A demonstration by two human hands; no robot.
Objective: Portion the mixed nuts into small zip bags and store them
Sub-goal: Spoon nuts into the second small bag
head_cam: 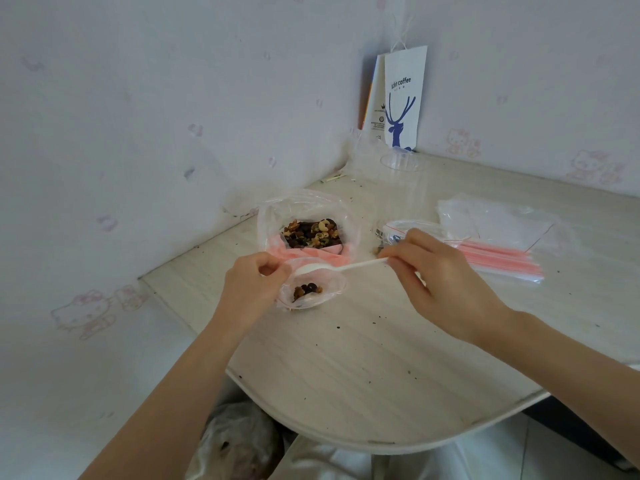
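The left hand pinches the rim of a small zip bag near the desk's left edge. A few nuts sit inside it. The right hand pinches the handle of a white spoon, and its bowl is over the bag's mouth. The big bag of mixed nuts lies open just behind. A pile of empty zip bags lies toward the right edge.

Paper bag, standing at wall: dark-blue print reads "luckin coffee". Smaller print on its side panel illegible. No other readable text.
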